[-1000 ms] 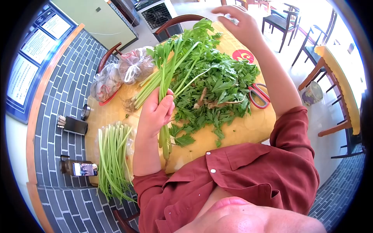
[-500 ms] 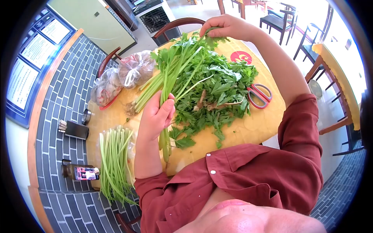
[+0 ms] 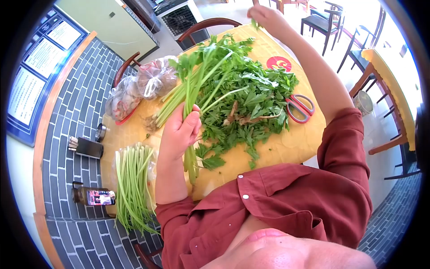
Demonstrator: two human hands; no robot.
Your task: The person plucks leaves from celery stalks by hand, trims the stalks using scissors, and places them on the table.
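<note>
My left hand point(image 3: 181, 130) was closed around a slim bunch of long green celery stalks point(image 3: 191, 92), thumb on top, over the left-centre of a table point(image 3: 286, 145) covered in yellow. The leafy tops fanned toward the far side and the cut ends pointed toward the near edge. My right hand point(image 3: 268, 19), raised at the table's far edge, had its fingers pinched nearly shut on a small green leafy scrap point(image 3: 255, 23), well apart from the bunch. A broad heap of dark green celery leaves point(image 3: 264, 101) covered the table's middle, with brown root pieces point(image 3: 237, 117) lying on top. Scissors with red-and-grey handles point(image 3: 300, 108) sat at the heap's right side, blades out of view. Just left of the held bunch, pale stalks with brown roots point(image 3: 166, 112) lay slantwise, and beyond them, two knotted clear plastic bags point(image 3: 154, 80) stood side by side, their contents hard to make out. At the near left, a bundle of trimmed light-green stalks point(image 3: 134, 181) rested on clear plastic, beside a phone with a lit screen point(image 3: 101, 197). A black box holding sticks point(image 3: 88, 148) stood by the grey brick wall point(image 3: 67, 121).
</note>
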